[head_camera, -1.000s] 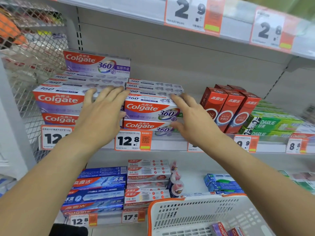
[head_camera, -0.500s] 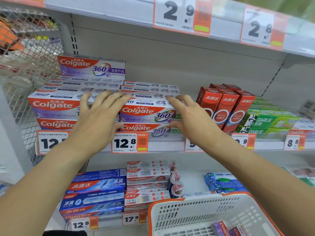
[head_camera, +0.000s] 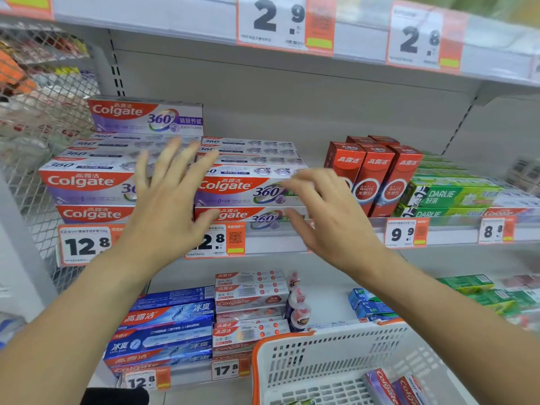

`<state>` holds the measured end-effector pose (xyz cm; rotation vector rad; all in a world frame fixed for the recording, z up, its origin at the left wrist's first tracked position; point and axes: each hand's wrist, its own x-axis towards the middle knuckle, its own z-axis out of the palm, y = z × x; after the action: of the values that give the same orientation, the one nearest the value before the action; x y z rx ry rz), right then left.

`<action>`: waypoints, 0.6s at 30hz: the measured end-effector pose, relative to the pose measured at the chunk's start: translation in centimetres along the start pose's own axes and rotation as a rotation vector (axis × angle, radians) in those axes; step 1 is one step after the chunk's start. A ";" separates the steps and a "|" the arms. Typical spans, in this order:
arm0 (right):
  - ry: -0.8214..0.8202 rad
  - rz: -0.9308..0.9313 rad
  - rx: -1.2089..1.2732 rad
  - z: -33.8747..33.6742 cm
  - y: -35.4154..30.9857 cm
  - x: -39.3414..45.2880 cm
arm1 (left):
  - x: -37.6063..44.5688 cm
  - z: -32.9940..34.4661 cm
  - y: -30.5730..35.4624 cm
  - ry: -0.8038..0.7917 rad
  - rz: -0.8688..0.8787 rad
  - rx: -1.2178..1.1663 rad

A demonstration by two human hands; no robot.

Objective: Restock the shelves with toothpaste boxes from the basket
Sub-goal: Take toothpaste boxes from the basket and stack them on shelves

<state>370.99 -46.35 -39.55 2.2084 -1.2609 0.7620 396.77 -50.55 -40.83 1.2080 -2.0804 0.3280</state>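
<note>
Our left hand (head_camera: pixel 166 211) and right hand (head_camera: pixel 330 217) hover spread and empty before the Colgate stack (head_camera: pixel 251 185). More boxes (head_camera: pixel 391 387) wait in the basket (head_camera: pixel 321 355) below; we should grasp one squarely, label outward.

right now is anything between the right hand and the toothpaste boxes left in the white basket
Nothing visible. The right hand hovers open at the shelf; the purple-and-red Colgate boxes lie in the open-topped white plastic basket with orange rim below it, uncovered.

Both hands have come off the Colgate boxes (head_camera: pixel 248 188). The left hand (head_camera: pixel 169 209) and right hand (head_camera: pixel 330 217) now hover with fingers spread.
</note>
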 end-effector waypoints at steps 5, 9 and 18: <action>-0.086 0.049 0.326 0.9 1.7 -10.9 | -0.5 1.9 8.4 0.115 0.182 -0.383; -0.407 0.591 0.410 4.8 6.4 -22.1 | -3.8 10.1 16.3 -0.422 0.206 -0.452; -0.843 1.326 0.268 7.3 11.3 -44.7 | -19.0 28.5 27.9 -1.256 -0.316 -0.705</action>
<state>343.95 -29.02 -73.42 1.6236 -3.2921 0.3375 366.92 -38.25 -70.92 1.3515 -2.4649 -1.5453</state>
